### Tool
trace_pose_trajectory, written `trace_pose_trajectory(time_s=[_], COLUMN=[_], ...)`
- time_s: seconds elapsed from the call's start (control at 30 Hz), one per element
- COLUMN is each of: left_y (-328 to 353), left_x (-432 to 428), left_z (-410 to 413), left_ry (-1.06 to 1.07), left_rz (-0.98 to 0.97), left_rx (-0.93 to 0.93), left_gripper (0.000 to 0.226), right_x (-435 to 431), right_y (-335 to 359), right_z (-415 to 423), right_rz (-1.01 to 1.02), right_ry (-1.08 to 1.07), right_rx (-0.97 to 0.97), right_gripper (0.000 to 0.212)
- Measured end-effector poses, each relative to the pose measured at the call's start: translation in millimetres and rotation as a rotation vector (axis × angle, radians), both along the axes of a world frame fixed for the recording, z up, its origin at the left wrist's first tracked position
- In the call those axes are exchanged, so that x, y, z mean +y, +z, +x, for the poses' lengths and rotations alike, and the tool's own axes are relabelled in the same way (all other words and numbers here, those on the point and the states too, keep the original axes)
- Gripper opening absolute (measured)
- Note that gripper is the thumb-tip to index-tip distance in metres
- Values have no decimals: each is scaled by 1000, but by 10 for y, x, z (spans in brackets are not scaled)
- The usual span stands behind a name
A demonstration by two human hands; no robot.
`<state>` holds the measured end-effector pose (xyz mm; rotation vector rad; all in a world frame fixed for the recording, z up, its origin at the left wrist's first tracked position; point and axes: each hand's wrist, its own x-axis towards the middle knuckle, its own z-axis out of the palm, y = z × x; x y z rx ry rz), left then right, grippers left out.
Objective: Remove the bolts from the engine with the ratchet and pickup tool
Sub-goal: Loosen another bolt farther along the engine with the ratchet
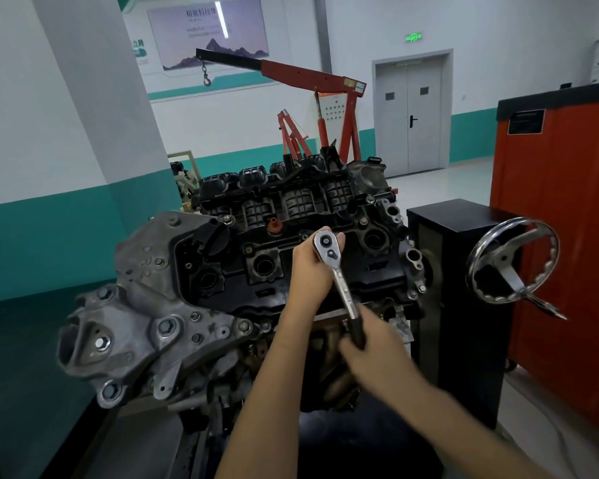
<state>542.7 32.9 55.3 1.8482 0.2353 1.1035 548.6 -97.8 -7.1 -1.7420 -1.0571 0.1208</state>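
Observation:
The engine [222, 288] sits on a stand in the middle, with a black valve cover [291, 236] on top and a grey aluminium housing at the left. A chrome ratchet [339, 278] stands over the cover's right half, head up, black grip down. My left hand [308, 264] cups the ratchet head from the left, with its fingers curled behind the head. My right hand [374, 350] grips the black handle at the engine's near edge. The socket and the bolt beneath the head are hidden. No pickup tool shows.
A black stand column [464, 305] with a chrome handwheel [512, 264] stands right of the engine. An orange tool cabinet [561, 236] fills the far right. A red engine crane [325, 98] is behind, near a grey double door [412, 115].

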Motion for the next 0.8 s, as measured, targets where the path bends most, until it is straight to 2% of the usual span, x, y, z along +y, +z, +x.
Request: trace_pose_trajectory(time_s=[0.07,0.13,0.2,0.27,0.3,0.37,0.5,0.6,0.7,0.8], left_y=[24,53,69,48,25,-13,-27,11,30,37], left_x=[-32,-51,-43,-9,4,-9,-81,-61,6,33], left_z=[-7,4,-4,-35,-51,-68,-12,13,-30,-60], left_ry=[-14,-13,-32,-32,-29,-24,-7,79,43,-28], left_rz=[40,72,82,35,-7,-53,-58,-38,-93,-6], left_rx=[28,29,22,-7,-30,-49,-57,-18,-1,51], left_gripper=[50,49,41,40,41,41,44,45,44,52], right_x=[-274,-447,-453,-370,-348,-343,-173,218,252,-127], right_y=[196,508,839,995,967,702,44,-124,-92,100], right_z=[394,807,1088,1131,1087,902,162,-322,-308,250], right_rz=[-107,-274,-441,-492,-477,-384,-18,140,90,-120], right_ry=[70,70,14,-40,-71,-113,-95,-93,-58,23], right_rx=[-151,-392,-692,-891,-904,-778,-134,85,75,-168], right_gripper=[24,27,17,13,15,18,26,25,15,21])
